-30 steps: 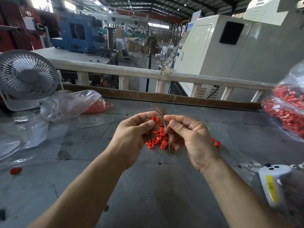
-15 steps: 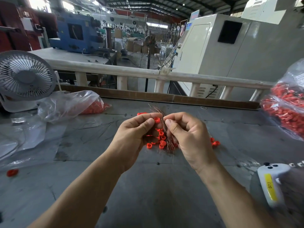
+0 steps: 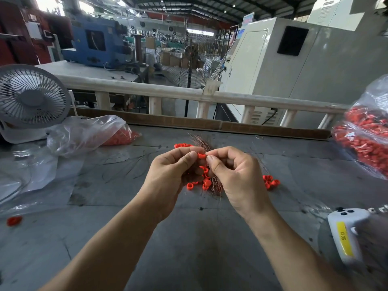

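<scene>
**Two hands fitting a red cap at a bundle of copper wire**

The grey worktable (image 3: pixel 189 238) fills the lower half of the view. Beyond its far edge runs a cream railing (image 3: pixel 168 92), with a cream machine cabinet (image 3: pixel 315 66) at 1 o'clock. A white desk fan (image 3: pixel 31 97) stands at 10 o'clock. Just beside it, toward the centre, lies a clear bag (image 3: pixel 84 133) with red pieces at its closed end. A second, fuller bag of red pieces (image 3: pixel 365 139) sits at 3 o'clock.

Near the centre, the left hand (image 3: pixel 168 175) and right hand (image 3: pixel 237 177) meet fingertip to fingertip above the table. The left hand pinches a single red cap (image 3: pixel 201 155) between thumb and forefinger. The right hand, fingers curled, pinches at the cap's open end, where the copper wire bundle (image 3: pixel 200 141) passes between the two hands. How the bundle is gripped lower down is hidden.

A white handheld device (image 3: pixel 346 234) with a yellow label lies at 4 o'clock. Loose red caps (image 3: pixel 204 183) lie on the table directly under the hands, a smaller cluster (image 3: pixel 270 182) lies just right of the right hand, and a stray cap (image 3: pixel 14 220) rests at 8 o'clock.
</scene>
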The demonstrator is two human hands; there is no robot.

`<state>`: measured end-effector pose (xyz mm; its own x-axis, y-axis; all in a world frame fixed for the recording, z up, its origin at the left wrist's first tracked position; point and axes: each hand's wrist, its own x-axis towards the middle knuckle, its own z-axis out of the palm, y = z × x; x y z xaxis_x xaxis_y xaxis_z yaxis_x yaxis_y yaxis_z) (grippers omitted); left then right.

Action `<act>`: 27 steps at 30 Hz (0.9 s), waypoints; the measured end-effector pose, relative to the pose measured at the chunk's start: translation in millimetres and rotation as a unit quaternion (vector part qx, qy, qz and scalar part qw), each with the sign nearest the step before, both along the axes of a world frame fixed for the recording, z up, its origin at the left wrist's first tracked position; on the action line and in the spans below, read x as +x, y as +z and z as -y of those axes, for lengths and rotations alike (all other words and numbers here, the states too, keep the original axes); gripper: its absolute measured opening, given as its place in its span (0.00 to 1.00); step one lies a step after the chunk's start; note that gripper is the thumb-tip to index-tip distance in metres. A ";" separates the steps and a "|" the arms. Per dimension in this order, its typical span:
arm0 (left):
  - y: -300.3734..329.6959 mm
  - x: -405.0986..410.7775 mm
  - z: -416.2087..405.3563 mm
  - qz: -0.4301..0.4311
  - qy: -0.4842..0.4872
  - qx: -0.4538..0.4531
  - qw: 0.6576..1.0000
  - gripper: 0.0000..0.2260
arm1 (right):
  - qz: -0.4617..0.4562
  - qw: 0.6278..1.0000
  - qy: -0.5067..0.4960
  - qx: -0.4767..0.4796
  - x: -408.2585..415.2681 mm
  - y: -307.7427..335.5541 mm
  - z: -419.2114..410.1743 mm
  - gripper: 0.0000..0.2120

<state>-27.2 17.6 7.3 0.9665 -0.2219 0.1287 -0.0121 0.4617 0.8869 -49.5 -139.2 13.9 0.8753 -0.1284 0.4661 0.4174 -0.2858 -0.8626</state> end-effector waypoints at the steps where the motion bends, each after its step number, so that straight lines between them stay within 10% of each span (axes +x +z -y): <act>1: 0.2 0.1 0.1 0.002 -0.004 -0.002 1.000 0.10 | 0.001 1.000 -0.004 -0.001 -0.4 0.4 0.1 0.06; 27: 1.0 -1.9 2.6 0.046 0.026 0.050 0.997 0.13 | 0.024 0.995 -0.053 -0.085 -2.6 1.3 1.5 0.05</act>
